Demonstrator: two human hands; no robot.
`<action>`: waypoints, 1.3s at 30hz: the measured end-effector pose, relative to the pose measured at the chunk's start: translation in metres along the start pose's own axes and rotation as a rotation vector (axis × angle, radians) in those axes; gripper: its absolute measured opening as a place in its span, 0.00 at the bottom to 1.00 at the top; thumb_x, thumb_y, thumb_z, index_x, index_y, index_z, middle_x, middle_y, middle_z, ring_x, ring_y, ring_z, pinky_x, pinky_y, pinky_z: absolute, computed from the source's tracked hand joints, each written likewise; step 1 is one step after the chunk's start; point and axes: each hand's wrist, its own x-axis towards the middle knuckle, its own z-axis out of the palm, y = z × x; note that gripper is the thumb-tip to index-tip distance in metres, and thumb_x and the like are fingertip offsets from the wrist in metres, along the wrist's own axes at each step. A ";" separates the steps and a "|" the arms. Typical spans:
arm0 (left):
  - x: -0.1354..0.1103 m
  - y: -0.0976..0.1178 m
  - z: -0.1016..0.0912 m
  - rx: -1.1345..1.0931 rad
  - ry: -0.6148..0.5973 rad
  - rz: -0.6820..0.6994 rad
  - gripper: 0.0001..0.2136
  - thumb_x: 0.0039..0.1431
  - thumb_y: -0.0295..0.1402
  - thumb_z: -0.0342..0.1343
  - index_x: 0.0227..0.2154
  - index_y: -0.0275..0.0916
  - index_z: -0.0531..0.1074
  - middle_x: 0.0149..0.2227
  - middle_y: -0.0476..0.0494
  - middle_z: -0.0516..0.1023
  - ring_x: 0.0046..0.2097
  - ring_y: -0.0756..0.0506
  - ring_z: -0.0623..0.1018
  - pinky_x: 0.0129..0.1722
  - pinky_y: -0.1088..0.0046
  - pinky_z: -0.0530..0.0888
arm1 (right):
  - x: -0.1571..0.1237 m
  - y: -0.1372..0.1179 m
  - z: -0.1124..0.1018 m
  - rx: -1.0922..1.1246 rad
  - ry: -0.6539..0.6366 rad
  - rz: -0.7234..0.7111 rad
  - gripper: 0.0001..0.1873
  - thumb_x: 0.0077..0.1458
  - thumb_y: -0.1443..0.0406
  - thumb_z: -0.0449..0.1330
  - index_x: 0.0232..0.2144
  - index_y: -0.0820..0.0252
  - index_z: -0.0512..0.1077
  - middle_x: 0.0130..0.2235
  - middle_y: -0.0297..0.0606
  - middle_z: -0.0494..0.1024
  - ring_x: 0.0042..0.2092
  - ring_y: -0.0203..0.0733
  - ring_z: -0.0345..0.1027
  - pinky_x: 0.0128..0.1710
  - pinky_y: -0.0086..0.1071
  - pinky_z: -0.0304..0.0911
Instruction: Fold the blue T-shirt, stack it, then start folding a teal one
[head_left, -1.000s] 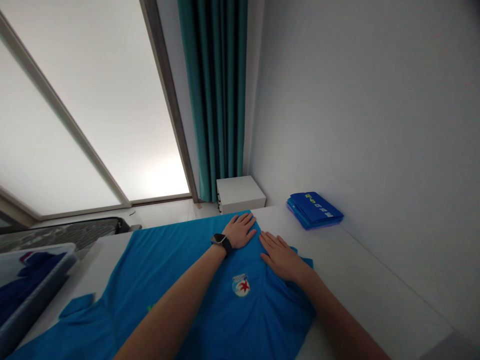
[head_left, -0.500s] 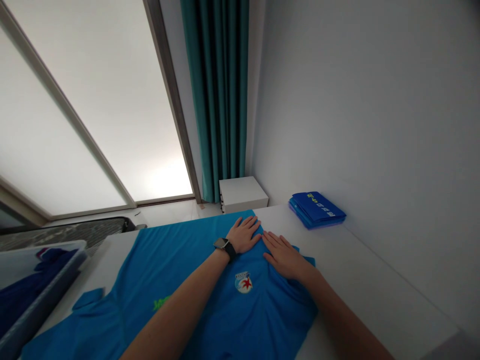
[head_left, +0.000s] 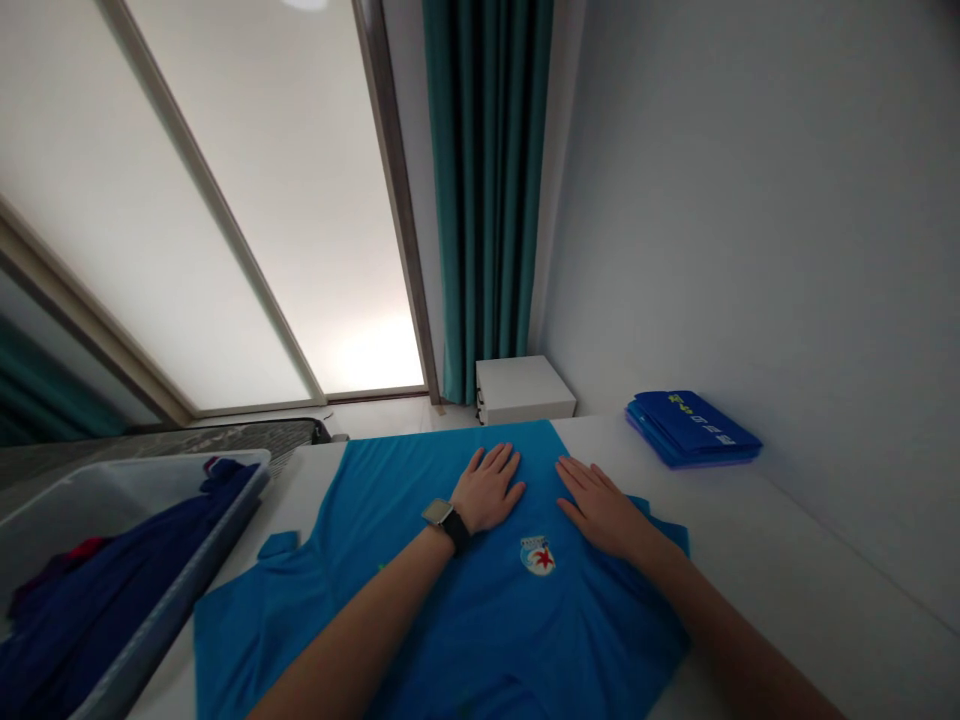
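Observation:
A blue shirt (head_left: 457,610) lies spread flat on the white table, with a small badge (head_left: 538,556) showing a red star shape on its front. My left hand (head_left: 487,490), a dark-strapped watch (head_left: 448,522) on its wrist, rests palm down on the upper part of the shirt with its fingers stretched out. To the right, my right hand (head_left: 606,512) lies flat along the shirt's right edge, fingers extended. Neither hand grips anything. My left forearm covers part of the shirt, and its lower end runs out of view.
On the left stands a plastic bin (head_left: 262,470) holding dark blue clothes (head_left: 142,570). A folded stack of blue clothing (head_left: 694,430) lies on the white table (head_left: 772,570) near the wall. Behind the table are a white cabinet (head_left: 525,388) and a green curtain (head_left: 491,200).
My left hand has slid left across the shirt, away from my right hand, widening the gap between them. My right hand stays near the right edge. The camera view has turned left.

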 end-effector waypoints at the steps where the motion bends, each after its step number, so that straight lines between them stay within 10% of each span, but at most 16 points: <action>1: -0.008 -0.004 -0.004 0.004 0.002 -0.016 0.27 0.69 0.46 0.37 0.65 0.39 0.55 0.68 0.41 0.53 0.69 0.41 0.53 0.67 0.55 0.50 | 0.003 -0.007 -0.001 0.011 -0.008 -0.026 0.34 0.65 0.53 0.40 0.66 0.65 0.53 0.68 0.46 0.51 0.69 0.47 0.42 0.67 0.47 0.39; 18: -0.160 -0.125 -0.048 0.200 -0.007 -0.606 0.27 0.67 0.42 0.43 0.65 0.35 0.56 0.69 0.37 0.52 0.69 0.39 0.53 0.66 0.56 0.52 | 0.056 -0.174 0.001 0.165 -0.211 -0.335 0.36 0.66 0.49 0.34 0.68 0.63 0.45 0.70 0.40 0.41 0.70 0.45 0.32 0.68 0.44 0.32; 39: -0.197 -0.134 -0.048 0.172 -0.019 -0.659 0.28 0.68 0.44 0.38 0.66 0.35 0.54 0.68 0.40 0.53 0.69 0.41 0.54 0.66 0.56 0.53 | 0.053 -0.177 0.015 0.172 -0.158 -0.327 0.38 0.65 0.45 0.30 0.69 0.59 0.43 0.70 0.36 0.40 0.70 0.44 0.31 0.69 0.45 0.28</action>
